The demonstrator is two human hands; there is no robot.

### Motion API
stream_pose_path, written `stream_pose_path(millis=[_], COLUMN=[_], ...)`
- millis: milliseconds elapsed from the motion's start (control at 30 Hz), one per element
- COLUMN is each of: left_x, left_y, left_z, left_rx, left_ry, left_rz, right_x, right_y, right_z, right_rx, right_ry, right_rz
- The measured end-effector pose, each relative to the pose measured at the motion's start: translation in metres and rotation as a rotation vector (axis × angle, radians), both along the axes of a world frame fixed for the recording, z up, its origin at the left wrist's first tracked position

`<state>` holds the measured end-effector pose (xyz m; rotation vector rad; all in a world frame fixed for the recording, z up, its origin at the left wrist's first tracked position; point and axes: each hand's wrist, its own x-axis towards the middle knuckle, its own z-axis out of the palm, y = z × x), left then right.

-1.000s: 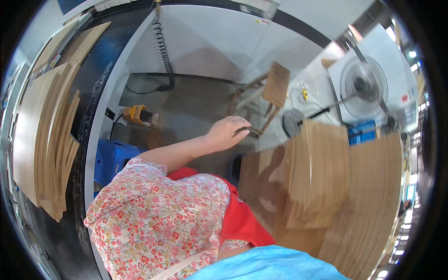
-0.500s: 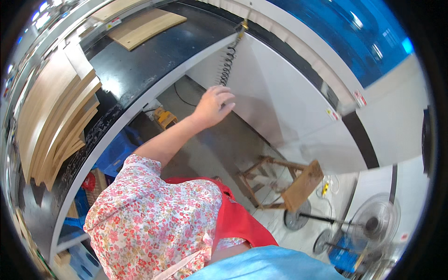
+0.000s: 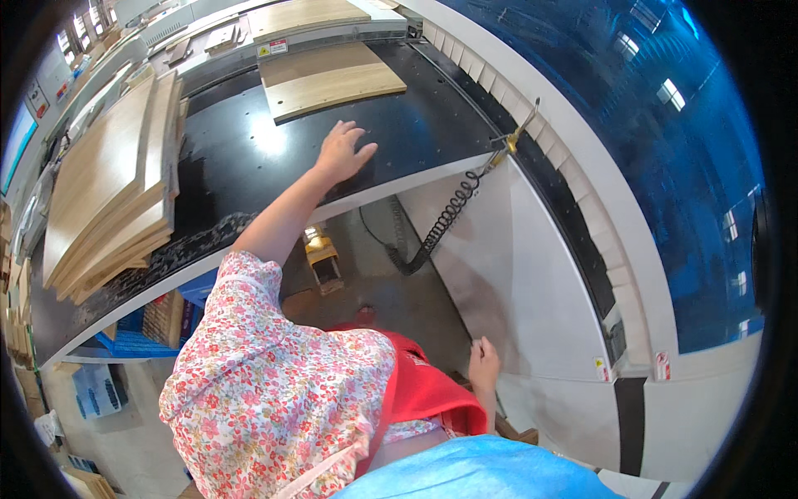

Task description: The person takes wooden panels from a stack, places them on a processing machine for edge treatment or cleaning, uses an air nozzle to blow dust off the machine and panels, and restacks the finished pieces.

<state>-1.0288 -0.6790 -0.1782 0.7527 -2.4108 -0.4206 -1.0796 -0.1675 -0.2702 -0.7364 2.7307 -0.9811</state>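
Note:
My left hand (image 3: 342,152) is stretched out over the black worktable (image 3: 224,158), holding nothing, its fingers apart. Just beyond its fingertips a flat wood-grain panel (image 3: 332,79) lies on the tabletop; a gap shows between them. Low beside my red apron (image 3: 432,391) hangs my right hand (image 3: 484,364), its fingers loosely curled and no object visible in it. At the table's right corner a brass-coloured air gun (image 3: 511,143) rests, with a black coiled hose (image 3: 445,224) drooping from it.
Several wood-grain panels (image 3: 100,191) are stacked at the table's left. Another panel (image 3: 307,17) lies farther back. A yellow pedal-like box (image 3: 322,258) stands on the floor under the table, near blue crates (image 3: 137,333). A white machine side (image 3: 532,283) closes off the right.
The view has turned, bringing more of the table in. My left hand has gone from above the floor by the hose to above the tabletop. My right hand has come into view.

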Motion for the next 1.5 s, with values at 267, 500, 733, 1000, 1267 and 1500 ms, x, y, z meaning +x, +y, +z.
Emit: stream_pose_path(millis=[267, 500, 733, 1000, 1267, 1500], left_x=[-0.082, -0.040, 0.031, 0.067, 0.001, -0.018], left_y=[-0.092, -0.067, 0.038, 0.193, 0.188, 0.179], left_z=[-0.003, 0.017, 0.020, -0.046, -0.040, 0.011], left_rx=[-0.008, -0.001, -0.026, 0.474, 1.437, 1.314], left_ry=[-0.210, -0.347, -0.108, 0.648, 1.321, 1.346], left_rz=[0.293, 0.348, 0.446, 1.179, 0.253, 0.315], right_x=[-0.100, -0.165, -0.151, -0.101, -0.179, -0.185], right_y=[-0.158, -0.335, -0.477, -0.436, -0.440, -0.373], right_z=[0.086, 0.157, 0.133, 0.115, 0.116, 0.146], right_rx=[-0.351, -0.551, -0.198, -0.082, -0.190, -0.101], right_ry=[0.184, 0.356, 0.622, 0.481, 0.301, 0.645], right_rz=[0.376, 0.816, 1.077, 1.544, 1.923, 1.641])
